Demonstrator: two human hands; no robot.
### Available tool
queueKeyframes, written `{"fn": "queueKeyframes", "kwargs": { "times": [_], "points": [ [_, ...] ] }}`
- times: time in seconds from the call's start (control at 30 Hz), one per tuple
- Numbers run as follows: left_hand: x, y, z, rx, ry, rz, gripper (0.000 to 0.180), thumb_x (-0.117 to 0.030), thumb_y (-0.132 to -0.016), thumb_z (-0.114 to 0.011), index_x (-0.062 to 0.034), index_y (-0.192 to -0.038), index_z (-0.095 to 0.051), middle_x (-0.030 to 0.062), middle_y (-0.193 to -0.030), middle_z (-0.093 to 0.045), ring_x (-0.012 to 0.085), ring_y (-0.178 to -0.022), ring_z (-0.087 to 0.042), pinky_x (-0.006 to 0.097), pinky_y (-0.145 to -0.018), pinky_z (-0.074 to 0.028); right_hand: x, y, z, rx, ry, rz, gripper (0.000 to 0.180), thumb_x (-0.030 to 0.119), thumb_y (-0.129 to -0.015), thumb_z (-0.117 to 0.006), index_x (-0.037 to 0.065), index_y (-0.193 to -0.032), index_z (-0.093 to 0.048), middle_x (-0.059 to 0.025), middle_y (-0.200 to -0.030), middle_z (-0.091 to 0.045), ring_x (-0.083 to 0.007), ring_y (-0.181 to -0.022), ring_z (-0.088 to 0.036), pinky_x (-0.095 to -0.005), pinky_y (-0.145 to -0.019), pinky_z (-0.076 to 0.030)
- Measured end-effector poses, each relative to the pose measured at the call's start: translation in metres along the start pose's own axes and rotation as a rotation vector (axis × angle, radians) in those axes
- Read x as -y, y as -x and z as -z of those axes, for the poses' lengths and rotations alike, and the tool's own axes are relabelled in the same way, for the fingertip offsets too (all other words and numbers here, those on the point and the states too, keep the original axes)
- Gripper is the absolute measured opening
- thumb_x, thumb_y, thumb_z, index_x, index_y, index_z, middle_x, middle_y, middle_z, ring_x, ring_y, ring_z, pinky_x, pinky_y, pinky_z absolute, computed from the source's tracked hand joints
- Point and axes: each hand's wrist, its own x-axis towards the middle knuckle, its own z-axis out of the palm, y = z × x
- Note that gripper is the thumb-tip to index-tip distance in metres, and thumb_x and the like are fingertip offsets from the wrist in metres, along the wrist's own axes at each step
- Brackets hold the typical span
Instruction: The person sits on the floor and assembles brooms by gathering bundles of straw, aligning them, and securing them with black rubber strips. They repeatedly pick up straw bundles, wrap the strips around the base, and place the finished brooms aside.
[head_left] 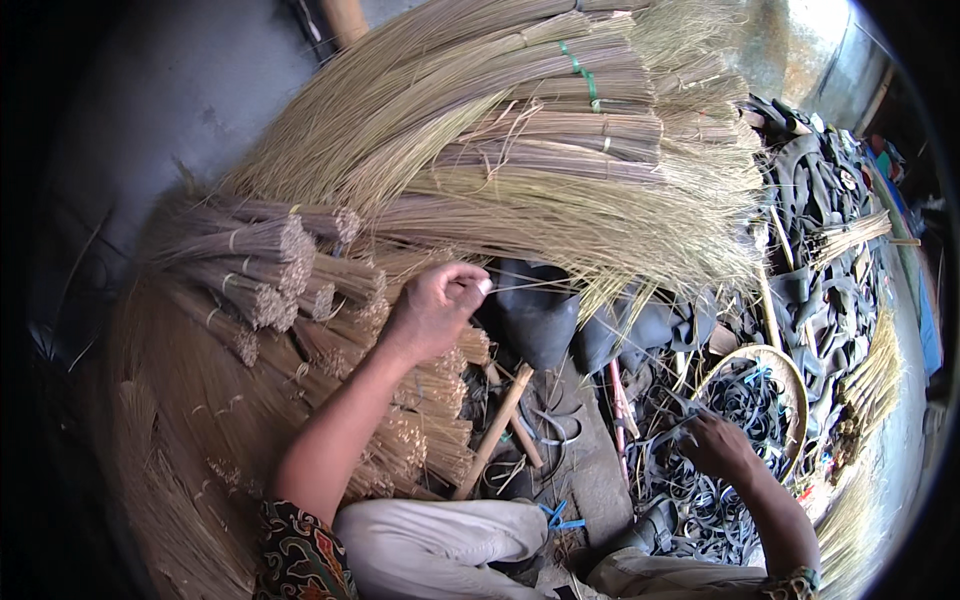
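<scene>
My left hand (pixel 440 308) is raised at the front edge of a large heap of dry straw bundles (pixel 480 215). Its thumb and forefinger pinch together on a thin straw stalk (pixel 535 289), which reaches out to the right. Low on the right, my right hand (pixel 715 445) is closed over a tangle of narrow black rubber strips (pixel 745 405). A greyish-black strip (pixel 682 404) comes out from its fingers, which are partly in shadow. A round shallow basket (pixel 798 385) holds more strips just beyond this hand.
Tied straw bundles (pixel 285 270) lie stacked at left, cut ends toward me. Dark rubber sheets (pixel 540 315) lie in the middle. Wooden sticks (pixel 497 430) lean near my knee. Black rubber scraps (pixel 815 200) pile up along the right, beside a straw bundle (pixel 868 385).
</scene>
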Motion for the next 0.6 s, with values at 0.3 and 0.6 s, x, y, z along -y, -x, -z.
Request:
{"fn": "queueKeyframes", "kwargs": {
  "times": [0.3,0.6],
  "points": [
    [0.003,-0.246,0.013,-0.472,-0.498,-0.230,0.040,-0.034,-0.097,-0.068,-0.0074,-0.126,-0.067,0.0194,-0.129,-0.064,0.0351,-0.124,-0.059,0.044,-0.109,-0.045,-0.002,0.108,0.040,-0.270,-0.260,-0.482,0.033,0.021,-0.087,-0.077,0.004,-0.115,-0.068,-0.0160,-0.103,-0.071,-0.0368,-0.095,-0.070,-0.0449,-0.082,-0.055],
    [0.026,-0.377,0.044,-0.731,-0.737,-0.094,0.065,-0.035,-0.098,-0.064,-0.0133,-0.154,-0.042,0.0151,-0.162,-0.039,0.0361,-0.152,-0.031,0.056,-0.123,-0.025,-0.110,0.131,-0.001,-0.133,-0.301,-0.747,0.036,0.021,-0.090,-0.073,0.002,-0.120,-0.067,-0.0194,-0.096,-0.073,-0.0323,-0.087,-0.073,-0.0418,-0.077,-0.058]
  ]
}}
